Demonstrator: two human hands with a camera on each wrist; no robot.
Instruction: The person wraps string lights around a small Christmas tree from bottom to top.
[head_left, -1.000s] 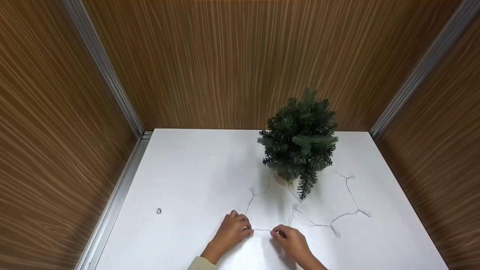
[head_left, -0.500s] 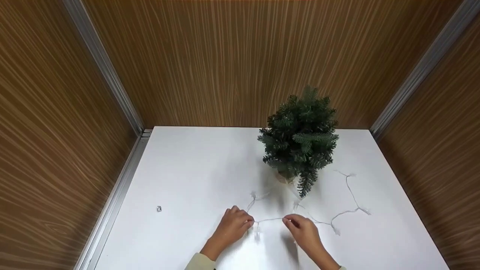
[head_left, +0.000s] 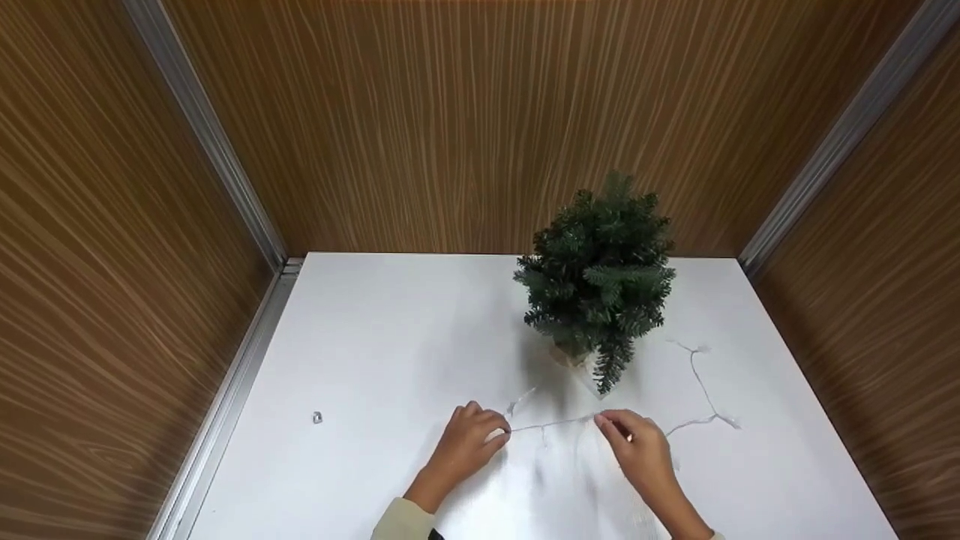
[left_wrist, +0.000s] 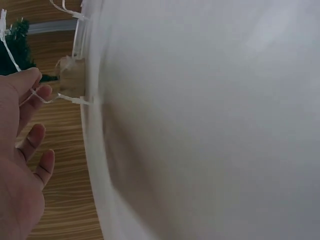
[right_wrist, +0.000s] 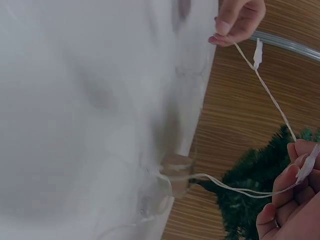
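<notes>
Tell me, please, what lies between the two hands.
A white string, with one bulb-like piece branching off it, seen in the right wrist view.

White cord (right_wrist: 274, 97) held between the left hand (right_wrist: 241, 21) and the right hand (right_wrist: 295, 202).
The fingertips of both hands pinched the cord; one white bulb (right_wrist: 258, 54) hung on the span between them, and a second bulb (right_wrist: 307, 164) lay at the right hand's fingers. A further length ran down past the brown base (right_wrist: 177, 170) of a green tree (right_wrist: 235, 202) to the white table (right_wrist: 60, 150). Wood-grained panelling (right_wrist: 240, 107) stood behind.
</notes>
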